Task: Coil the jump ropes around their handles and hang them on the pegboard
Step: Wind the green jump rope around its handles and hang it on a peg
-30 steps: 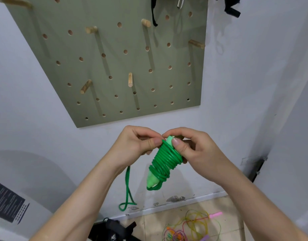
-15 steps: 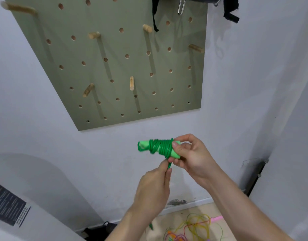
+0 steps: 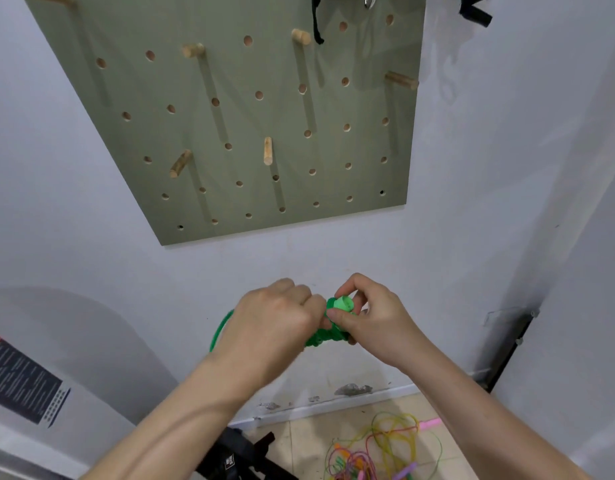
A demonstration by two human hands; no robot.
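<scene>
My right hand (image 3: 372, 317) pinches the light green handles (image 3: 344, 303) of a green jump rope, thumb pressed on the coils (image 3: 325, 337) wound around them. My left hand (image 3: 275, 323) grips the rope beside the bundle, and a loose green loop (image 3: 217, 332) curves out past its left side. Both hands are in front of the white wall, below the olive pegboard (image 3: 230, 116). Several wooden pegs stick out of the board, among them one (image 3: 267, 150) near its lower middle and one (image 3: 179, 163) at the lower left.
A tangle of yellow, pink and purple jump ropes (image 3: 375, 455) lies on the tiled floor at the bottom right. A black bag (image 3: 243, 455) sits against the baseboard. A grey rounded object with a printed label (image 3: 25, 379) stands at the left. Black straps (image 3: 316, 19) hang at the pegboard's top.
My left hand has risen from below the bundle to its left side, carrying the rope up into a loop. The bundle has turned, one handle end now facing up.
</scene>
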